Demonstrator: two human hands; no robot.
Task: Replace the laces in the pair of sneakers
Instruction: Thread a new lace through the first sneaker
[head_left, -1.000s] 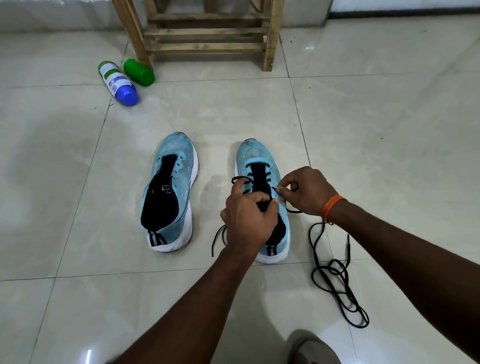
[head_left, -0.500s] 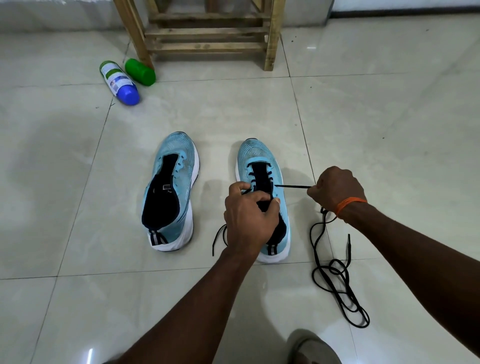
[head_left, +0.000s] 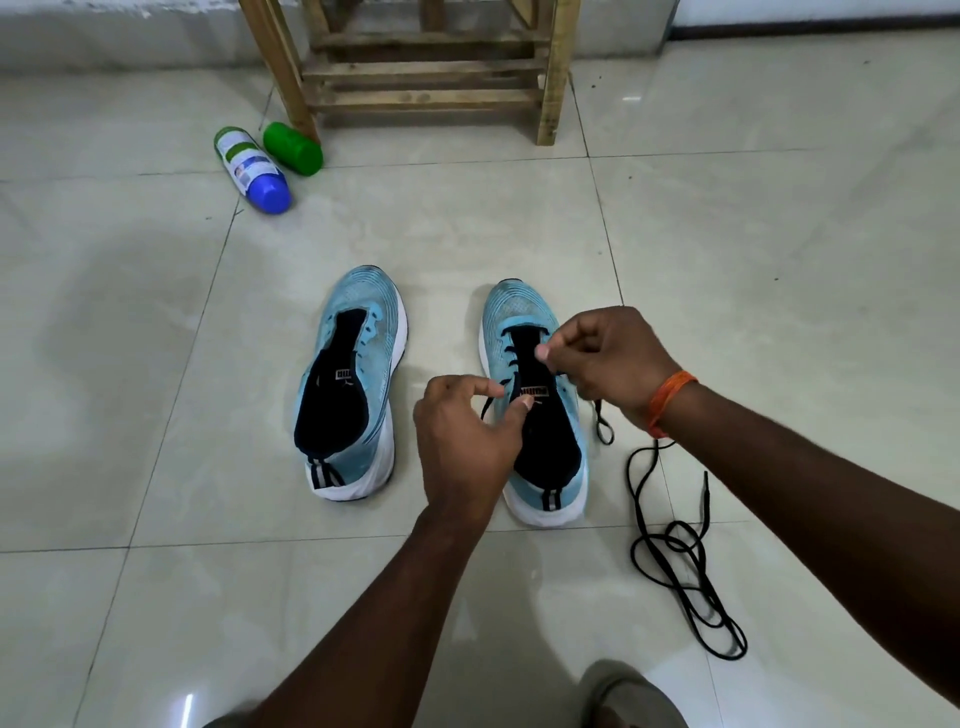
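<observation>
Bottles (head_left: 253, 169) are lying by a wooden stool (head_left: 426, 97); the right sneaker (head_left: 519, 307)'s black lace (head_left: 602, 428) is being pinched by left hand (head_left: 465, 441) and right hand (head_left: 610, 358).

Two bare forearms reach in from the bottom, the left from bottom centre and the right from the right edge. Left hand (head_left: 467, 441) is back-up, thumb and forefinger pinching a thin black lace (head_left: 491, 402), other fingers curled. Right hand (head_left: 608, 358) is slightly ahead, wrist bent inward, thumb against forefinger pinching the lace, remaining fingers curled.
</observation>
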